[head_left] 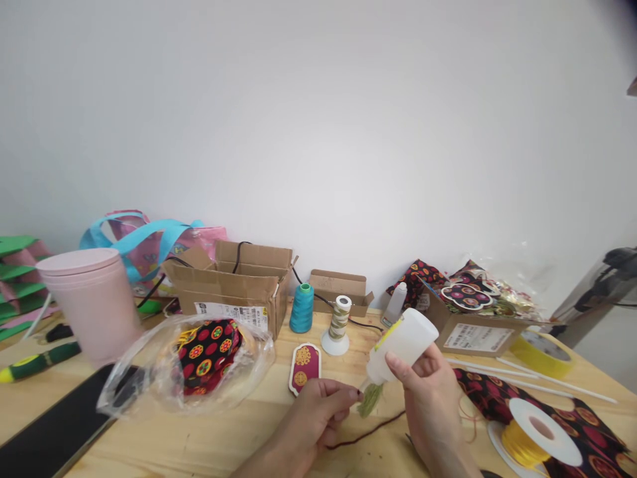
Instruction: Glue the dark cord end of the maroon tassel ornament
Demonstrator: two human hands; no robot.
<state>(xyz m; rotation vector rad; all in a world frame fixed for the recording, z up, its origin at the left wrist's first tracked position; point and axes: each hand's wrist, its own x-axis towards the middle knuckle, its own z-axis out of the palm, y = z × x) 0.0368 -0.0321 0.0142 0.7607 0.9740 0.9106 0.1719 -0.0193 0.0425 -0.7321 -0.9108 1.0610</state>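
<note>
My right hand (430,398) is wrapped round a white squeeze glue bottle (411,335), tilted with its nozzle down and to the left. Close to that nozzle, a small olive-green tassel (371,401) hangs just beyond the fingertips of my left hand (321,413). Thumb and forefinger of the left hand are pinched together on a dark red cord, and a length of the cord (371,435) runs from under the hand to the right. Whether nozzle and tassel touch, I cannot tell. Behind my left hand lies a maroon plaque (305,367) with gold patterns and a pale rim.
Teal thread (301,308) and a camouflage-coloured spool (339,326) stand behind the hands. Left are an open carton (233,285), bagged patterned fabric (209,355), a pink cup (92,305) and a phone (54,425). Right are a filled box (478,335) and a yellow cord spool (525,445).
</note>
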